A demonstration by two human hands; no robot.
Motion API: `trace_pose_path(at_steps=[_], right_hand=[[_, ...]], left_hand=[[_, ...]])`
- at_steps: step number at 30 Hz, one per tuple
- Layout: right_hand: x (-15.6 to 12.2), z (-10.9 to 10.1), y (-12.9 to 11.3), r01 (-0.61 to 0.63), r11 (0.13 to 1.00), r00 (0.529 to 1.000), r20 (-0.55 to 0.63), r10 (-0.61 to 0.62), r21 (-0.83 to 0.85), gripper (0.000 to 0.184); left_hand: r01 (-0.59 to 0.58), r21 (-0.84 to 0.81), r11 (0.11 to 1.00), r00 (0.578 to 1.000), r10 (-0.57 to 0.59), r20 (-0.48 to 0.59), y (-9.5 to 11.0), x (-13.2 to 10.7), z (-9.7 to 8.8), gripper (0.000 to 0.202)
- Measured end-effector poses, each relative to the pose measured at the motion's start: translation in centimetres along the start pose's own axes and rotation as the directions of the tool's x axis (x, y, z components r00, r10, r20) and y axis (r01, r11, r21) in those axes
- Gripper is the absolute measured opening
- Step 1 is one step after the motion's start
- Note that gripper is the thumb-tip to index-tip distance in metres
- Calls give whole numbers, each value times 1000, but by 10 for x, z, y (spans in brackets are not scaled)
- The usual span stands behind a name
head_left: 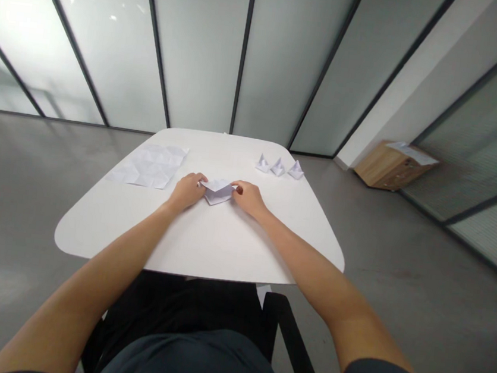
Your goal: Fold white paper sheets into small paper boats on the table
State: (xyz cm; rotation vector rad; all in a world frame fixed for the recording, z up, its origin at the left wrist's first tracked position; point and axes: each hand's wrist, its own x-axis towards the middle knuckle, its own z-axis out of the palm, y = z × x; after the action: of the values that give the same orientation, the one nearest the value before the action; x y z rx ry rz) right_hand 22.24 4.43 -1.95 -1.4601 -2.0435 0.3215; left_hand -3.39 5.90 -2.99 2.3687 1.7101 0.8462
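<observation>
Between my two hands, over the middle of the table, is a partly folded sheet of white paper (218, 194) with an opening between its layers. My left hand (188, 190) pinches its left corner, fingers closed. On the opposite side, my right hand (248, 198) grips the right corner between thumb and fingers. The paper's lower point is close to the tabletop; whether it touches I cannot tell.
Three folded paper boats (278, 166) stand in a row at the table's back right. Creased white sheets (150, 165) lie at the left. The white table (223, 249) has rounded corners. A wooden cabinet (388, 166) stands by the right wall, and a black chair armrest (297, 348) is below.
</observation>
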Motion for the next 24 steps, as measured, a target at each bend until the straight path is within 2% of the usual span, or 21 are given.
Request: trace_pose_path(at_steps=[6, 15, 20, 24], right_hand=[[-1, 0, 0, 21, 998, 1000, 16, -20, -57, 33], [0, -6, 8, 57, 997, 995, 86, -52, -58, 22], [1, -9, 13, 122, 990, 984, 136, -112, -71, 16], [1, -15, 17, 210, 974, 960, 206, -190, -79, 14]], left_hand=[[-102, 83, 991, 995, 100, 29, -2, 0, 0, 30], [-188, -9, 982, 975, 187, 119, -1, -1, -7, 33], [-230, -18, 973, 960, 230, 157, -2, -1, -12, 32], [-298, -48, 953, 932, 302, 202, -9, 1, -14, 30]])
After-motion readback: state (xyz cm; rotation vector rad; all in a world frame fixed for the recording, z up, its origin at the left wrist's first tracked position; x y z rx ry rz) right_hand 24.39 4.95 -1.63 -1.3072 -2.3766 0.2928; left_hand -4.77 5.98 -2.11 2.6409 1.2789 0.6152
